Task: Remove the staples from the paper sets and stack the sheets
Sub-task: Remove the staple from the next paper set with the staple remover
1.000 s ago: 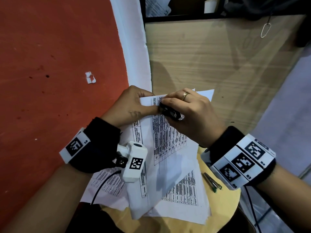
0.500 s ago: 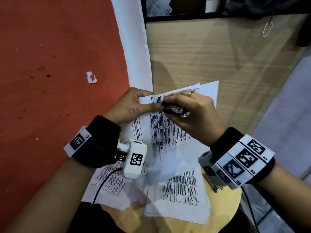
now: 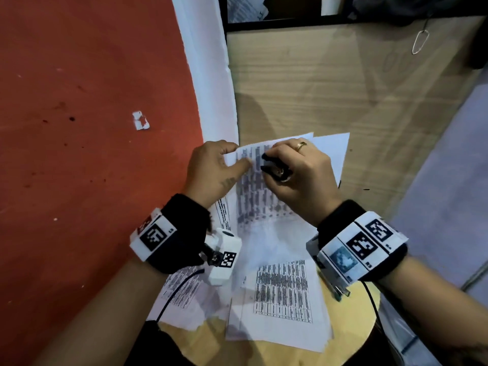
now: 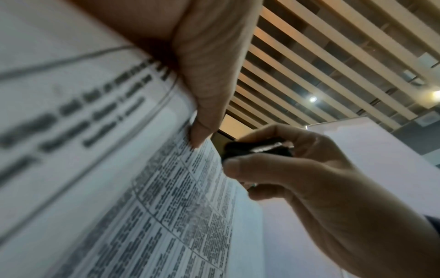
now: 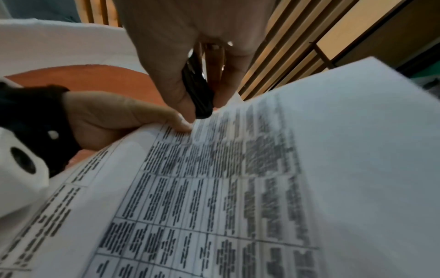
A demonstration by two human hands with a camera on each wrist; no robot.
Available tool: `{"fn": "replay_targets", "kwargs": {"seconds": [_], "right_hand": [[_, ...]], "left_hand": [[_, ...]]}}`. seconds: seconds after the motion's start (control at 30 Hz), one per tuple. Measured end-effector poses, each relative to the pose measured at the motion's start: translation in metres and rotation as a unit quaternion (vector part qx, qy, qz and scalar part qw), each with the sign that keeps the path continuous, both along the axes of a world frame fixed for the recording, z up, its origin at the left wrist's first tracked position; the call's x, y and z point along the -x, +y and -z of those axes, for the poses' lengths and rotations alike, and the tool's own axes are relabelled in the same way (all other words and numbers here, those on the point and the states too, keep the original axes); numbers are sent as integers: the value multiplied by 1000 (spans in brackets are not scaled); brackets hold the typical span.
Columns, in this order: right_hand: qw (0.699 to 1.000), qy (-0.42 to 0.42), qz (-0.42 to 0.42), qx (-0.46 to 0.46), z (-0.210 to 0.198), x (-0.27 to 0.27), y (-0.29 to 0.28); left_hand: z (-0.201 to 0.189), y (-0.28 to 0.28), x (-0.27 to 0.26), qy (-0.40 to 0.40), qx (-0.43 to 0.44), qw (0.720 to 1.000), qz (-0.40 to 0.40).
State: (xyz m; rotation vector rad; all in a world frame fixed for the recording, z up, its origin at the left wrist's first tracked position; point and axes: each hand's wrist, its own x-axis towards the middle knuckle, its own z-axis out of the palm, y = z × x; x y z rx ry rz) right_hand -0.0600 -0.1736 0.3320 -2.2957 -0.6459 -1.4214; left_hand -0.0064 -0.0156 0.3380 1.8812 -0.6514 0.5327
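A stapled set of printed sheets (image 3: 264,196) is lifted off the table, top edge away from me. My left hand (image 3: 219,167) pinches its top left corner, thumb on the printed face (image 4: 197,131) (image 5: 166,120). My right hand (image 3: 298,170) grips a black staple remover (image 3: 276,170) (image 4: 257,148) (image 5: 197,90), whose jaws stand open just right of the left thumb at the paper's top edge. The staple itself is hidden. Loose printed sheets (image 3: 282,294) lie flat below on the round wooden table (image 3: 351,328).
A red floor (image 3: 79,128) with a white paper scrap (image 3: 140,120) lies to the left. A wooden cabinet panel (image 3: 330,88) stands behind the paper. A green pen (image 3: 335,289) lies on the table under my right wrist. A white wall edge (image 3: 208,75) runs between floor and panel.
Both hands have raised the paper set higher and farther away. The staple remover has pulled back slightly from the corner and its jaws now stand open.
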Motion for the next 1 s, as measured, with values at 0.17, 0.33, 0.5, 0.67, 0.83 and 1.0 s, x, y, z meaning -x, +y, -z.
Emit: {"fn": "replay_targets", "kwargs": {"seconds": [0.17,0.33,0.5,0.67,0.83,1.0], "right_hand": [[997,54,48,5,14,-8,-14],[976,187,94,54,43,-22,-23],[943,282,143,105,48,-30,-27],[969,249,8,-6,34,-30,-35],[957,283,-63,16,14,-31,-38],[953,297,-60,14,3,-26,-40]], "left_hand": [[5,10,-13,44,-22,998,-46],[3,9,-16,77,-48,994,-56],[6,10,-21,99,-59,992,-43],[10,9,-26,129,-75,989,4],[13,7,-26,116,-97,985,79],[11,5,-25,66,-185,980,21]]}}
